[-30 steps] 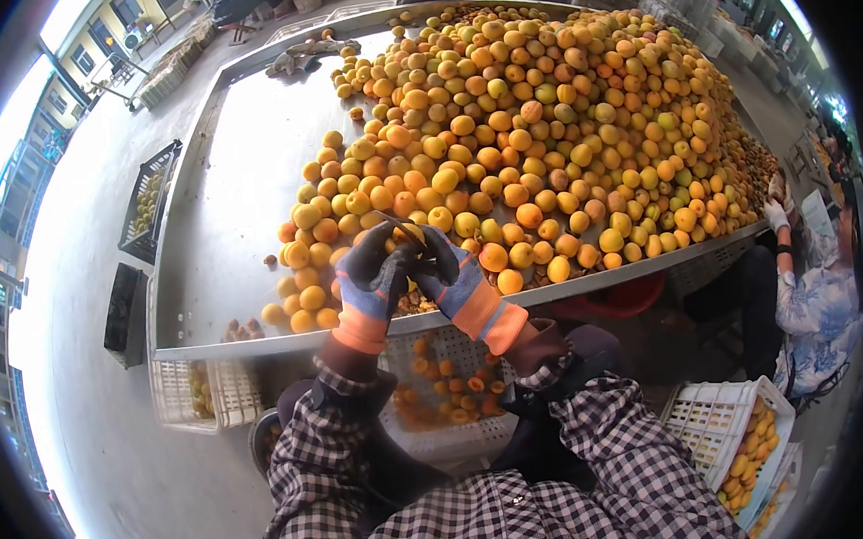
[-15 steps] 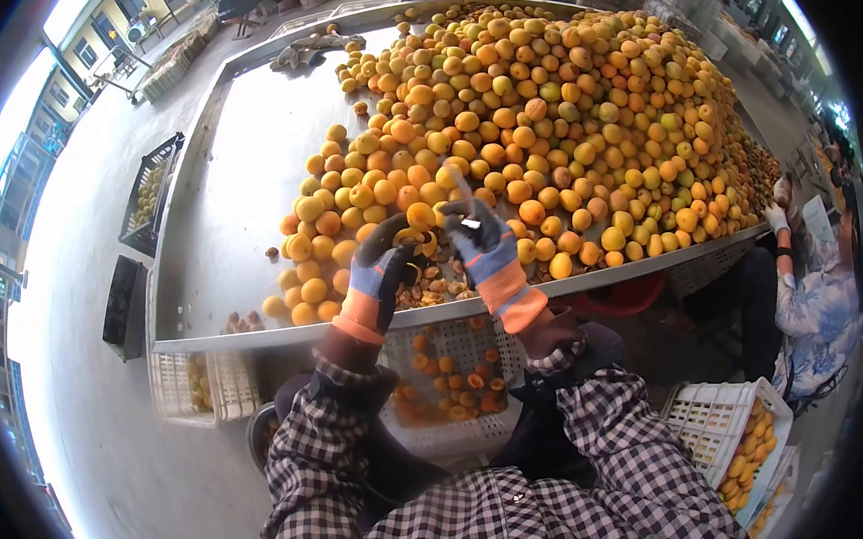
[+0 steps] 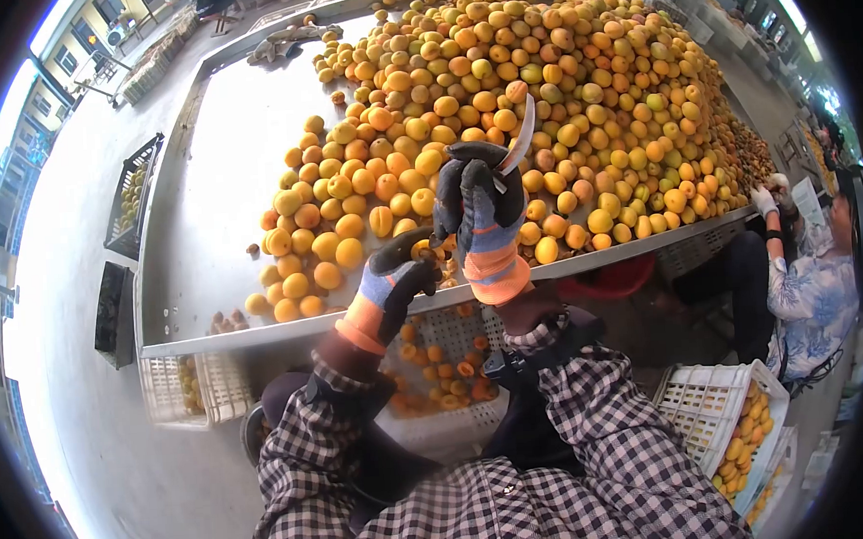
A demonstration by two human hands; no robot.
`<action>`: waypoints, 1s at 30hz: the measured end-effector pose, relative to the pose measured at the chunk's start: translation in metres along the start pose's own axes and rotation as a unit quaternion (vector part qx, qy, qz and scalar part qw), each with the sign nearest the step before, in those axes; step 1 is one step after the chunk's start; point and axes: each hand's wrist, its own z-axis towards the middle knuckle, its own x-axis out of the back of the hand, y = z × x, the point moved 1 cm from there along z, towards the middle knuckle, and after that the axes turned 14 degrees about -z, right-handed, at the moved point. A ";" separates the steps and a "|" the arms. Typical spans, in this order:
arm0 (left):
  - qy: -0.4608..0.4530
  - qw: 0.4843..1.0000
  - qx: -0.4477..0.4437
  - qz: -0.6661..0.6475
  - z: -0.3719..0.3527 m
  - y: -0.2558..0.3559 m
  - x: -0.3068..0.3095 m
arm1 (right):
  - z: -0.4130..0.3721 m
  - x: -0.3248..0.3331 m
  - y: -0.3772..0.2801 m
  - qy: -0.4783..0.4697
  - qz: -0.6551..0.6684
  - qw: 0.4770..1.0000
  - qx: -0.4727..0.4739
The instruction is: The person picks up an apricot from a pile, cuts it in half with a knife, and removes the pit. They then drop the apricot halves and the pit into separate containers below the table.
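Note:
Both my hands wear black-palmed gloves with blue and orange cuffs. My right hand [image 3: 487, 209] is closed around a small curved knife [image 3: 519, 140], its blade pointing up and slightly right. Just left of it and lower, my left hand [image 3: 396, 278] has its fingers curled round an apricot piece [image 3: 423, 253], partly hidden by the glove. Whole apricots [image 3: 351, 181] are spread on the metal table [image 3: 217, 154] beyond my hands. Below the table edge, a crate [image 3: 436, 422] holds halved apricots [image 3: 443, 370].
A large apricot heap [image 3: 578, 90] covers the table's right side. At the right a co-worker [image 3: 808, 282] in white gloves sits by the table. A white crate of apricots [image 3: 712, 416] stands lower right, black crates [image 3: 116, 312] at left. A red basin [image 3: 610, 279] is under the table.
My right hand has turned, so the knife blade now stands upright and clear. My left hand has shifted slightly down. The whole view has shifted a little.

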 end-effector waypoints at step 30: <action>0.097 0.972 -0.157 0.147 0.010 -0.039 0.006 | -0.005 -0.020 0.034 0.065 -0.106 0.992 -0.030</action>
